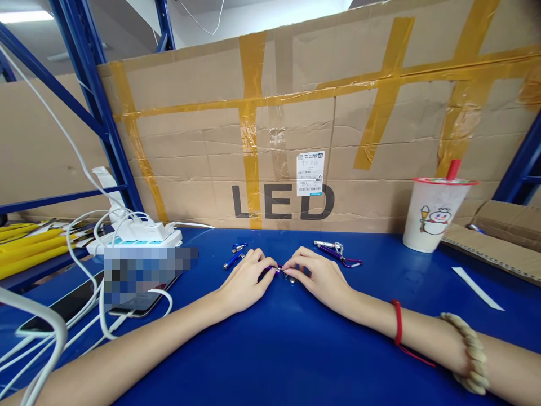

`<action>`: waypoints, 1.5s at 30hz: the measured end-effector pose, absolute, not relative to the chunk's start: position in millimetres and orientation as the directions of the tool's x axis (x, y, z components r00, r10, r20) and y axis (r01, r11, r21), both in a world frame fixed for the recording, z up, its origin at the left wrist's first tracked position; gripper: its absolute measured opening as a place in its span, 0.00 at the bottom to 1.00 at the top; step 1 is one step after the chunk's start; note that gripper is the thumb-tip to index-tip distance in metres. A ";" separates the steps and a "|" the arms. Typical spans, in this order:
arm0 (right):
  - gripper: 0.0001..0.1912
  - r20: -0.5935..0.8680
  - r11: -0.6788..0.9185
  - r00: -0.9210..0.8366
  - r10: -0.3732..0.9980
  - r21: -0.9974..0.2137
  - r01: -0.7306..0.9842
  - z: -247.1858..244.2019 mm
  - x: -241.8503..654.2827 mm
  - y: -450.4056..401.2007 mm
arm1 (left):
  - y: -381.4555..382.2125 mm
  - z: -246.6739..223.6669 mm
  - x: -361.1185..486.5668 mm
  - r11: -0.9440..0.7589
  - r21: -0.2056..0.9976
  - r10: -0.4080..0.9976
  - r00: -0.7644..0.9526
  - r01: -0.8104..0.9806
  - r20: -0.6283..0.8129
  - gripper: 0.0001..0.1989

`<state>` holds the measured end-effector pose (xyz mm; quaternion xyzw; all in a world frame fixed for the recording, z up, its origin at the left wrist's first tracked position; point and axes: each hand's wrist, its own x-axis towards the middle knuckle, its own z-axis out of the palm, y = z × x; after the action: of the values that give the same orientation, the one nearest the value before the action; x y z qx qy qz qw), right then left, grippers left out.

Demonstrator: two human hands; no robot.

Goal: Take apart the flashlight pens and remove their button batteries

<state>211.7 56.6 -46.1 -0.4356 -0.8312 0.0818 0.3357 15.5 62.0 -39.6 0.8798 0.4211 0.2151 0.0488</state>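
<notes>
My left hand [250,282] is closed in a pinch on a small purple metal tube [276,272], mostly hidden by the fingers. My right hand [321,276] meets it at the tube's right end, thumb and forefinger pinched together; what lies between them is too small to make out. Small round silver pieces, like button cells [292,280], lie on the table beneath the right fingertips. Left of my left hand rests a blue keychain penlight [232,259] with a clip. Beyond my right hand lie a silver penlight [324,244] and a purple one [330,252] with a purple carabiner [353,263].
The blue table [279,349] ends at a taped cardboard box [203,163]. On the left are a power strip [139,232], white cables [101,304] and phones [63,304]. A drink cup [433,217], a white strip [477,288] and an open carton [490,248] stand or lie right.
</notes>
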 end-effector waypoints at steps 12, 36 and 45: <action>0.09 0.468 0.496 -0.280 0.838 -0.437 0.751 -46.2 209.4 57.3 | 62.2 -40.2 15.7 -0.721 0.297 0.693 0.633 0.626 0.345 0.09; 0.15 0.492 0.565 -0.352 0.797 -0.399 0.722 -60.5 213.7 71.7 | 63.3 -41.9 12.4 -0.736 0.150 0.633 0.593 0.660 0.497 0.11; 0.09 0.483 0.619 -0.395 0.782 -0.518 0.590 -57.5 212.7 72.0 | 62.5 -38.7 13.8 -0.766 0.270 0.638 0.639 0.583 0.430 0.09</action>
<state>212.7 72.0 -57.5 -0.4159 -0.8246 0.1329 0.3597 13.8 62.5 -38.7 0.9037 0.3379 0.2576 0.0532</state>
